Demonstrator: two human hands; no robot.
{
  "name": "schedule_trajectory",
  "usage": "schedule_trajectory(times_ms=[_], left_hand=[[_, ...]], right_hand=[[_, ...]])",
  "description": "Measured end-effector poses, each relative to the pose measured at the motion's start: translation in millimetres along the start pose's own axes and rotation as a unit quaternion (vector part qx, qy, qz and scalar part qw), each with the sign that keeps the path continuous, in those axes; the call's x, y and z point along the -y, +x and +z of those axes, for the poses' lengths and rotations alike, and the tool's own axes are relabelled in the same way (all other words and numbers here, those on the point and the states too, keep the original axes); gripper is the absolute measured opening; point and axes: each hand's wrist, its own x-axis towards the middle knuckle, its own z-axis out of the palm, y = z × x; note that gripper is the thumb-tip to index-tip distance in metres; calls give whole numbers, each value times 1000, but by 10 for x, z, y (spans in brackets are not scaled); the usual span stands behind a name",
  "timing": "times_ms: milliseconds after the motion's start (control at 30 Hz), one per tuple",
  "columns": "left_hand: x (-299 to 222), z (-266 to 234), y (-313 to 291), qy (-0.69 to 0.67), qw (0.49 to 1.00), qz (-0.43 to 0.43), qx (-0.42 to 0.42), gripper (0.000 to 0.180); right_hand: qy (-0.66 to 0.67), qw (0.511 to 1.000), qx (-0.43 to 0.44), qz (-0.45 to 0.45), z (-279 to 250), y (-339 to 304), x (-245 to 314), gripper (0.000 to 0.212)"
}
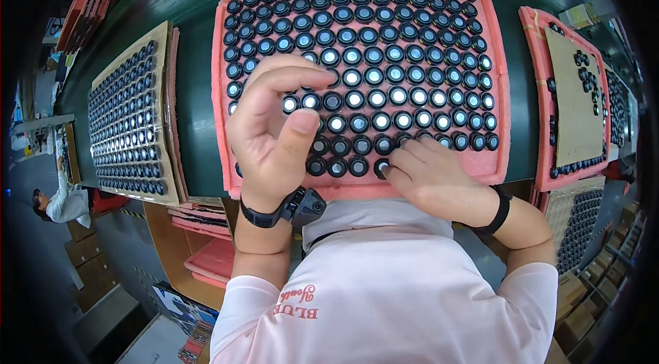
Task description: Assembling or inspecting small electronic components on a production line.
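A pink foam tray (494, 175) lies in front of me, filled with rows of small black round parts (373, 76) with silvery, shiny centres. My left hand (274, 124) hovers over the tray's left side. Its fingers curl forward, the thumb stands apart from the index finger, and nothing shows between them. At the near edge, my right hand (432, 172) is bent down with its thumb and fingers against a black round part (382, 168) at the end of the nearest row. The fingertips hide several parts behind it. Both wrists wear black straps.
Left of the tray, a cardboard sheet (168, 158) bears more black parts. On the right stands another pink tray (542, 172) with a cardboard sheet (573, 117) over it. The green table (195, 89) lies beneath. A person (65, 199) is farther off at left.
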Motion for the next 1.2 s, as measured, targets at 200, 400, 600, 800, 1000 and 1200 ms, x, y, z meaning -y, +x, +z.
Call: schedule_trajectory(times_ms=[200,400,600,800,1000,1200], left_hand=[[-36,-233,-2,62,998,24,15,37],[-190,-208,208,104,993,14,57,25],[-154,-173,637,107,983,-103,108,17],[343,-225,1346,166,954,-202,147,19],[1015,-127,1992,335,895,-159,248,24],[1663,13,2396,492,813,-89,297,21]], right_hand=[[-10,999,20,-35,37,-44,-38,24],[-25,999,16,-25,-8,15,-54,20],[22,996,-20,82,-446,0,-366,16],[-20,961,-145,235,-899,-125,-1466,16],[-114,916,-119,365,-1123,-104,-2793,19],[-163,900,-123,385,-925,116,-3620,25]])
